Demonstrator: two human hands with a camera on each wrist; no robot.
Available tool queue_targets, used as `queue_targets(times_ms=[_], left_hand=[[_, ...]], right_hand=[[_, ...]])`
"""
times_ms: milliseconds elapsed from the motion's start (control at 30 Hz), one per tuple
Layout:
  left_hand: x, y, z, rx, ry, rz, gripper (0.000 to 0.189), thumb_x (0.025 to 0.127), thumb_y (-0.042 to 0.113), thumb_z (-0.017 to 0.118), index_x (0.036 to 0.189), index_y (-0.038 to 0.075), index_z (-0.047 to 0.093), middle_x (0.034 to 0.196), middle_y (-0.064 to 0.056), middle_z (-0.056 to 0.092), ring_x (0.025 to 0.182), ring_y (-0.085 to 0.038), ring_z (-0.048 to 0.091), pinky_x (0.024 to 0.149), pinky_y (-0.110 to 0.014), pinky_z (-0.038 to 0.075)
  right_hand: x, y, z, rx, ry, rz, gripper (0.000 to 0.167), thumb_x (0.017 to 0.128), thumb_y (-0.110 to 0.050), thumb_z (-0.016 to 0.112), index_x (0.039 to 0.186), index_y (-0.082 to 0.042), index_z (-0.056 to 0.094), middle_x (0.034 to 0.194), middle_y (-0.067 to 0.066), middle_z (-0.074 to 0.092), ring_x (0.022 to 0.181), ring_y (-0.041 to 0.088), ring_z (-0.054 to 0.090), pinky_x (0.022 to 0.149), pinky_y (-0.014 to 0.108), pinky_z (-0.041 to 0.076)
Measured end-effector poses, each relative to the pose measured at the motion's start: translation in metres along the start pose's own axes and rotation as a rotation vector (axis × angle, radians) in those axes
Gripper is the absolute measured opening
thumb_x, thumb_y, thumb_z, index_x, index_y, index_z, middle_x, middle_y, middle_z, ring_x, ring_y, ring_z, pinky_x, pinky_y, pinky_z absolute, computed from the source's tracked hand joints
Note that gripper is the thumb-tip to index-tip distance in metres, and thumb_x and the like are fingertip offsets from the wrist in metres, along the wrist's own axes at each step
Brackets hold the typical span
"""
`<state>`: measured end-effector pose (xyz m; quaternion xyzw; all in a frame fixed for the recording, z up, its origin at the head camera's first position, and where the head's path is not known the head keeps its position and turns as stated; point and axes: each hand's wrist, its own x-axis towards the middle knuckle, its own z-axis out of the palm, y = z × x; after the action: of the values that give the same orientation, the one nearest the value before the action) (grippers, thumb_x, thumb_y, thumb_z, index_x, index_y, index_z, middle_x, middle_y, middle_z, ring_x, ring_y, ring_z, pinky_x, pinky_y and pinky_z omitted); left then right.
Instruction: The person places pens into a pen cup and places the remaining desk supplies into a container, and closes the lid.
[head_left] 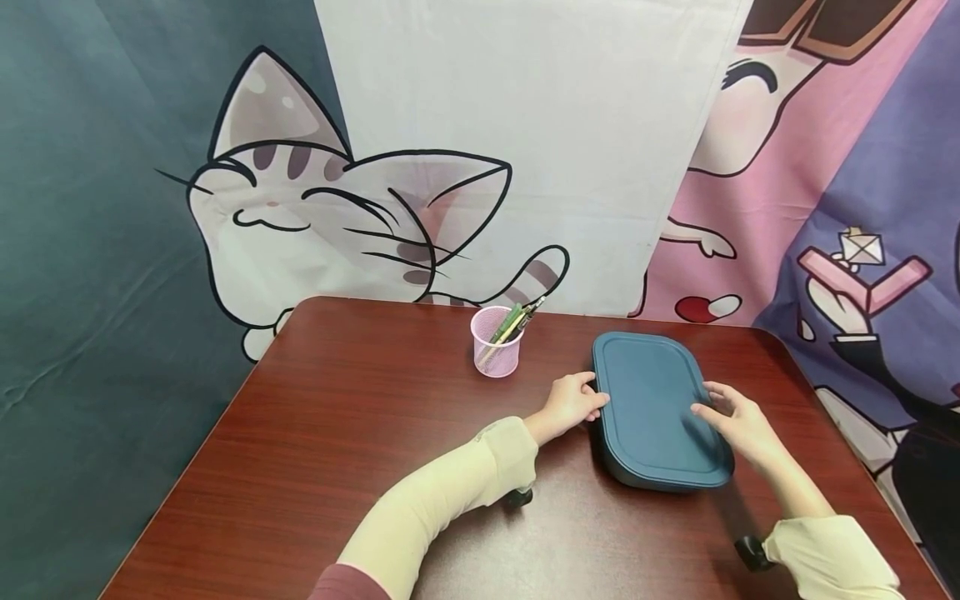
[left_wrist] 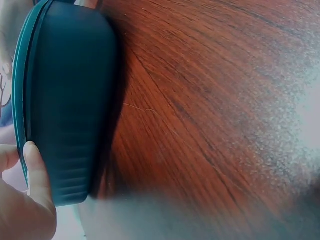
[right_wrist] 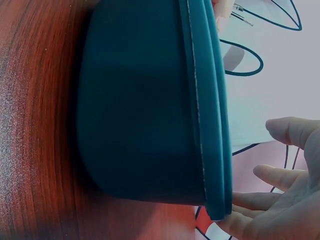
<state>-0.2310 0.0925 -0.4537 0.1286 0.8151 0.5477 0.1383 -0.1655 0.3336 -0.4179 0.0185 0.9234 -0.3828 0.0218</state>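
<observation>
A dark blue lidded storage box (head_left: 660,400) stands on the table's right side, its flat lid closed on top. At its left edge my left hand (head_left: 567,405) pinches the lid's rim; in the left wrist view the thumb (left_wrist: 36,162) lies on the rim from the side and a finger is over the top. My right hand (head_left: 738,418) is at the opposite edge with fingers spread and relaxed. The right wrist view shows its fingertips (right_wrist: 245,200) right at the rim near one corner, the thumb raised away from the lid.
A pink mesh cup (head_left: 495,350) with pens and pencils (head_left: 513,321) stands at the back, left of the box. The brown wooden table (head_left: 315,450) ends at a printed cartoon curtain (head_left: 465,100) behind it.
</observation>
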Motion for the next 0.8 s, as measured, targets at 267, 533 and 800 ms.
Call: queue_targets(times_ms=[267, 533, 800], left_hand=[[-0.002, -0.005, 0.001, -0.007, -0.024, -0.007, 0.051, 0.081, 0.017, 0.062, 0.127, 0.002, 0.046, 0.064, 0.001, 0.061, 0.051, -0.008, 0.057, 0.047, -0.018, 0.045], [-0.001, -0.008, 0.005, -0.049, -0.025, -0.008, 0.051, 0.081, 0.016, 0.062, 0.127, 0.002, 0.046, 0.065, 0.001, 0.061, 0.053, -0.012, 0.059, 0.049, -0.02, 0.048], [-0.003, -0.011, 0.003, 0.079, 0.021, 0.092, 0.048, 0.082, 0.02, 0.061, 0.125, 0.003, 0.047, 0.072, 0.001, 0.065, 0.052, -0.004, 0.056, 0.051, -0.018, 0.046]], right_hand=[[-0.002, -0.001, 0.001, -0.003, -0.019, 0.0, 0.06, 0.089, -0.029, 0.051, 0.131, 0.009, 0.03, 0.126, 0.038, 0.035, 0.116, 0.05, 0.035, 0.09, 0.057, 0.033], [-0.002, 0.004, -0.001, -0.038, -0.007, -0.011, 0.059, 0.088, -0.029, 0.052, 0.13, 0.008, 0.032, 0.125, 0.038, 0.036, 0.114, 0.05, 0.037, 0.088, 0.056, 0.035], [-0.001, 0.001, -0.009, -0.058, 0.092, -0.053, 0.051, 0.088, -0.026, 0.052, 0.126, 0.006, 0.04, 0.118, 0.034, 0.046, 0.105, 0.037, 0.048, 0.067, 0.014, 0.04]])
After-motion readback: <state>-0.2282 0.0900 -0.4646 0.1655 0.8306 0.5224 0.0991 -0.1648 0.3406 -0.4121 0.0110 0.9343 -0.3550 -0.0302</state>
